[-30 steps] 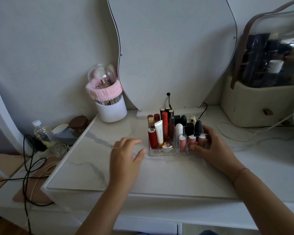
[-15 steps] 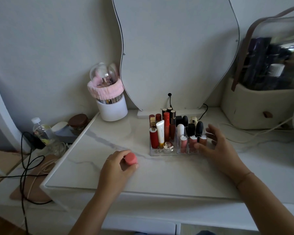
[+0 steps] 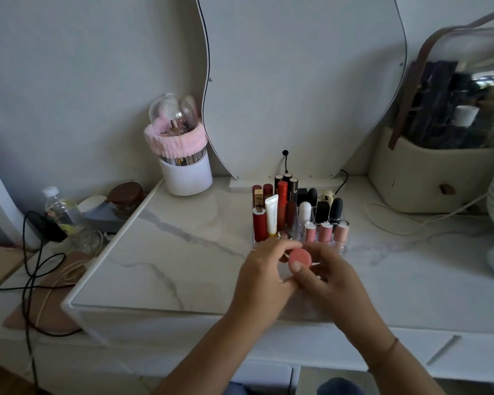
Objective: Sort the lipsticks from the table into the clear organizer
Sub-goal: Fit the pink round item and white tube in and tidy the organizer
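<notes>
Left hand [image 3: 264, 277] and right hand [image 3: 330, 283] meet over the worktop [image 3: 183, 252], just in front of the clear organizer [image 3: 343, 246]. Both hands pinch 1 pink lipstick [image 3: 299, 257], round end toward camera, right thumb on its face. Organizer is packed with upright lipsticks, 3 pink tubes [image 3: 325, 232] front right. White cup [image 3: 186, 173] with a pink band sits back left, beside the mirror [image 3: 297, 81].

Open tabletop [image 3: 183, 260] left of crowded organizer [image 3: 343, 246]

Marble table [image 3: 183, 266]: clear organizer [image 3: 343, 248], white cup [image 3: 186, 178].
</notes>
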A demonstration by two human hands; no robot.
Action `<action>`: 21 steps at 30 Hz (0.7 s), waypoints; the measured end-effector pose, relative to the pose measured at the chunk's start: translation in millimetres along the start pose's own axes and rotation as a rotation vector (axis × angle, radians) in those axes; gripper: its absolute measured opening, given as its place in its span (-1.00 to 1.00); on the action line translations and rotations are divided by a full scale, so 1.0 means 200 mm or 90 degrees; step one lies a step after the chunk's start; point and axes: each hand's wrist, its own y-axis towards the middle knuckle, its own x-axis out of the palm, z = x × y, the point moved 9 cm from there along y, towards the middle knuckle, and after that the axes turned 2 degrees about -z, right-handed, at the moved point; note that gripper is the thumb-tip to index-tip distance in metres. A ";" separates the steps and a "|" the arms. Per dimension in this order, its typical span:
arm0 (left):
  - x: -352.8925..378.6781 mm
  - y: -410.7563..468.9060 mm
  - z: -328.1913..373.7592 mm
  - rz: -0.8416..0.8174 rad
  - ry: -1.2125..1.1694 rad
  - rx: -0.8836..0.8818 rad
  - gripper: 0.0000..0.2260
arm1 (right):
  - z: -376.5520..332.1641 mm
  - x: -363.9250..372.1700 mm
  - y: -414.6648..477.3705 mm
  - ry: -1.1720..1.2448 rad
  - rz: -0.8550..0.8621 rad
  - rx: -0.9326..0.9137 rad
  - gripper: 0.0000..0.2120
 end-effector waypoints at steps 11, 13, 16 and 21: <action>0.12 0.15 -0.13 -0.149 0.257 0.021 -0.57 | 0.09 -0.20 0.04 -0.013 0.107 -0.006 -0.79; 0.15 0.18 -0.14 -0.159 0.320 0.029 -0.63 | 0.08 -0.19 0.04 -0.017 0.102 -0.017 -0.78; 0.18 0.22 -0.14 -0.171 0.401 0.027 -0.73 | 0.08 -0.19 0.04 0.005 0.103 -0.021 -0.78; 0.21 0.25 -0.13 -0.173 0.449 0.044 -0.82 | 0.06 -0.19 0.03 0.021 0.095 -0.033 -0.70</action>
